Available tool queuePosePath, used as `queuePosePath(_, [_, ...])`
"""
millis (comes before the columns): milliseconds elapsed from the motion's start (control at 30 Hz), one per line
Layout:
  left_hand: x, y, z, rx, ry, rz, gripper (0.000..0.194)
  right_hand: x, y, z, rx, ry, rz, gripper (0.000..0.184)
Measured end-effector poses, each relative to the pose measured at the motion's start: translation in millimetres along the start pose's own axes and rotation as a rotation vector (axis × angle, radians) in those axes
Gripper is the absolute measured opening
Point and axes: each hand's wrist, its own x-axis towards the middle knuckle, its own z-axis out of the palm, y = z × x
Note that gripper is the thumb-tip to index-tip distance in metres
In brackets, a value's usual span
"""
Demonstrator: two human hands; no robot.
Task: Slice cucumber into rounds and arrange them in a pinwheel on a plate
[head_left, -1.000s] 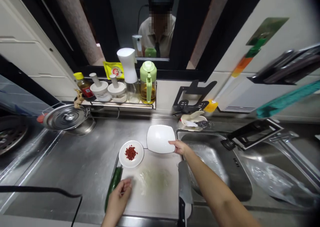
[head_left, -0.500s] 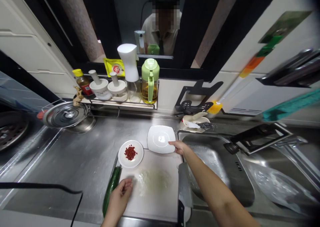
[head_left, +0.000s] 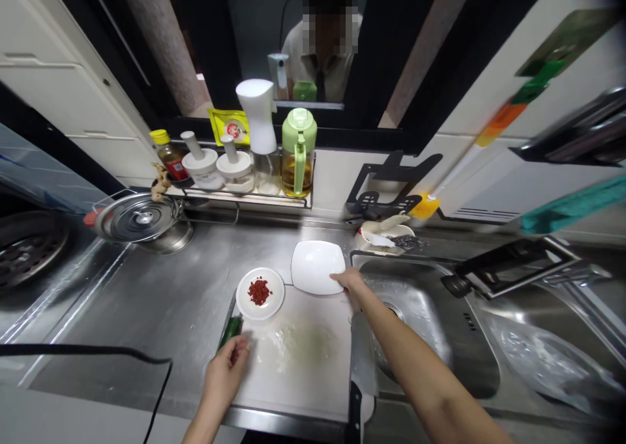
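My right hand (head_left: 351, 280) holds a white square plate (head_left: 317, 268) by its right edge, with the thumb on top. The plate is tilted over the far edge of the white cutting board (head_left: 313, 392). My left hand (head_left: 231, 356) is above the board's left edge, fingers loosely curled and nothing visible in them. It covers most of a green cucumber (head_left: 231, 328); only the far end shows. A round white dish (head_left: 244, 310) with chopped red pieces (head_left: 259, 291) sits at the board's far left corner. A wet greenish patch marks the board.
A cleaver (head_left: 356, 398) lies along the board's right edge, beside the sink (head_left: 482, 366). Several seasoning containers and a green-lidded oil jug (head_left: 299, 154) stand on the rack. A lidded steel pot (head_left: 169, 236) is at left. A black cable (head_left: 98, 351) crosses the lower left.
My left hand has shifted left over the cucumber, covering more of it. The plate has tilted a little in my right hand. The whole view has shifted slightly.
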Motion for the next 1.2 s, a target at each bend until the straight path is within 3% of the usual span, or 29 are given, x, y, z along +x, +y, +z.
queuePosePath(100, [0.7,-3.0,-6.2,0.092,0.058,0.012,0.036,-1.5,-4.9,-2.1,0.017,0.018,0.014,0.054])
queuePosePath(367, [7.7,-18.6,-12.4,0.372,0.293,0.060,0.037,-23.2,-6.8,-0.1,0.110,0.111,-0.001,0.044])
queuePosePath(500, [11.7,-20.9,-9.0,0.441,0.293,0.031,0.041,-37.6,-9.0,-2.8,0.094,0.184,-0.011,0.043])
queuePosePath(600, [12.7,-20.4,-5.7,0.493,0.265,0.026,0.042,-59.6,-5.4,-6.0,0.044,0.240,-0.075,0.028])
queuePosePath(700, [11.6,-19.4,-3.7,0.545,0.255,0.017,0.043,-102.1,12.8,-5.5,-0.039,0.234,-0.170,0.010])
queuePosePath(833, [10.0,-21.6,-4.1,0.569,0.241,-0.017,0.043,-181.4,58.4,10.7,-0.136,0.151,-0.196,0.018])
queuePosePath(933, [8.6,-27.3,-5.9,0.551,0.243,0.003,0.043,-230.8,92.2,32.7,-0.333,0.041,-0.177,0.024])
queuePosePath(1067, [-2.1,-31.2,-1.0,0.467,0.175,0.119,0.042,-258.3,115.8,56.4,-0.380,0.091,-0.196,0.032])
queuePosePath(1200, [-23.5,-16.1,26.7,0.308,-0.011,0.264,0.040,-259.3,119.6,62.9,-0.331,0.111,-0.170,0.034])
